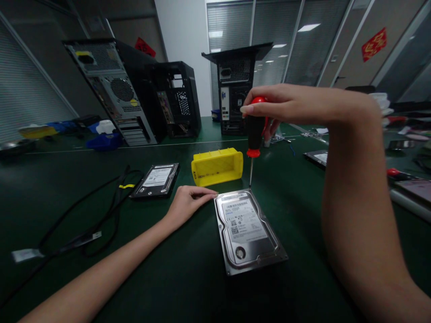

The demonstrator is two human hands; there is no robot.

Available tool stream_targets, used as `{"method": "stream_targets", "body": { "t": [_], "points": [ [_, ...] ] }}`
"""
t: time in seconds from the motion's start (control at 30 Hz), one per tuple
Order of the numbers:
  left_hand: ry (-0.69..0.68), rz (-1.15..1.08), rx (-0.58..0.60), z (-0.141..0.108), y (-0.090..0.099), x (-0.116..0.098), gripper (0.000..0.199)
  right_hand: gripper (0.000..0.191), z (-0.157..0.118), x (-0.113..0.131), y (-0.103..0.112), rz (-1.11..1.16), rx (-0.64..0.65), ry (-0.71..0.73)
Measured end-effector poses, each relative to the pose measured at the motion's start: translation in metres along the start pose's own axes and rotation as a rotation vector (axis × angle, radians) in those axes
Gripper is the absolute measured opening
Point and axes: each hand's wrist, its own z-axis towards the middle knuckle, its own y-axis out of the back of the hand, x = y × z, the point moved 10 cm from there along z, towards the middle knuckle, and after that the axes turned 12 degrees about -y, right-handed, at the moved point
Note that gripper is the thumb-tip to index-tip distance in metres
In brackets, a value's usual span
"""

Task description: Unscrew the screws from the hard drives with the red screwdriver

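Note:
A silver hard drive [247, 226] with a white label lies flat on the green table. My right hand [266, 110] grips a red and black screwdriver [255, 130] from above, its shaft nearly upright. The screwdriver's tip meets the drive's far right corner. At the far left corner of the drive, my left hand [191, 202] rests on the table with fingers together, the fingertips touching the drive's edge; whether they pinch it is hard to tell. Just behind the drive, a yellow bin [217, 167] is tipped on its side, its opening facing me, with small dark bits inside.
Another hard drive [156, 180] lies left of the bin, beside black cables [116, 202]. Computer cases [134, 89] stand at the back, near a blue bin [105, 141]. A further drive [316, 158] and scattered tools are on the right, partly behind my right forearm.

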Motion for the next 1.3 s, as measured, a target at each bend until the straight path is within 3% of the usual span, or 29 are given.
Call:
{"method": "stream_targets", "body": {
  "t": [0.17,0.3,0.43,0.7,1.0,1.1,1.3],
  "points": [
    [0.013,0.050,0.001,-0.001,0.000,0.000,0.017,0.052,-0.001,0.000,0.007,-0.163,-0.093,-0.038],
    [-0.008,0.077,-0.011,0.000,0.001,-0.003,0.015,0.045,-0.004,-0.011,0.008,-0.057,-0.058,-0.159],
    [-0.031,0.105,-0.008,-0.001,0.001,-0.007,0.014,0.035,-0.003,-0.014,0.007,-0.031,-0.018,-0.125],
    [-0.074,0.194,-0.007,-0.002,0.000,-0.012,0.016,0.046,-0.002,-0.017,0.010,-0.110,-0.051,-0.134],
    [-0.071,0.158,0.002,-0.001,-0.001,-0.010,0.017,0.078,-0.017,-0.040,0.032,-0.347,-0.188,-0.344],
    [-0.061,0.160,0.009,-0.001,-0.001,-0.010,0.019,0.074,-0.019,-0.041,0.032,-0.292,-0.185,-0.376],
    [-0.064,0.165,0.026,0.000,-0.004,-0.013,0.022,0.047,-0.013,-0.041,0.033,-0.291,-0.207,-0.360]
  ]
}}
